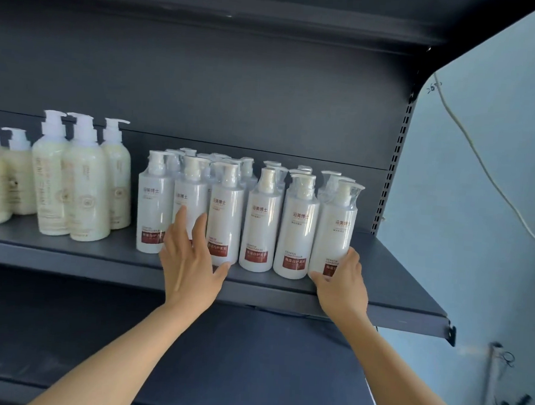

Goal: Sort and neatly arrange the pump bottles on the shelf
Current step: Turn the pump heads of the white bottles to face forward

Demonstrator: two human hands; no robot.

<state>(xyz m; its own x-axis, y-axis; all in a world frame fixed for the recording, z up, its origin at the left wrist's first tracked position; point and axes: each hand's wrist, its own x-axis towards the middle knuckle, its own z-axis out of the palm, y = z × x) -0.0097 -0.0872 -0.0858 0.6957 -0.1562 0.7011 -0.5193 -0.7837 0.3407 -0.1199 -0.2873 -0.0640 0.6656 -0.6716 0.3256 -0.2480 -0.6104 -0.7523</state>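
Several white pump bottles with red labels (259, 220) stand in rows on the dark shelf (100, 254), wrapped in clear film. My left hand (190, 260) lies flat, fingers apart, against the front of the second bottle from the left (191, 194), with the thumb at the base of the third bottle (225, 212). My right hand (341, 285) wraps the base of the rightmost front bottle (336, 231), which leans slightly. Several cream-coloured pump bottles (82, 184) stand in a group at the left of the shelf.
A gap separates the cream group from the white group. The shelf's right end (426, 293) is bare beyond the last bottle. A perforated upright (393, 166) and a blue wall with a hanging cable (482, 159) lie to the right. A lower shelf (250, 357) sits below.
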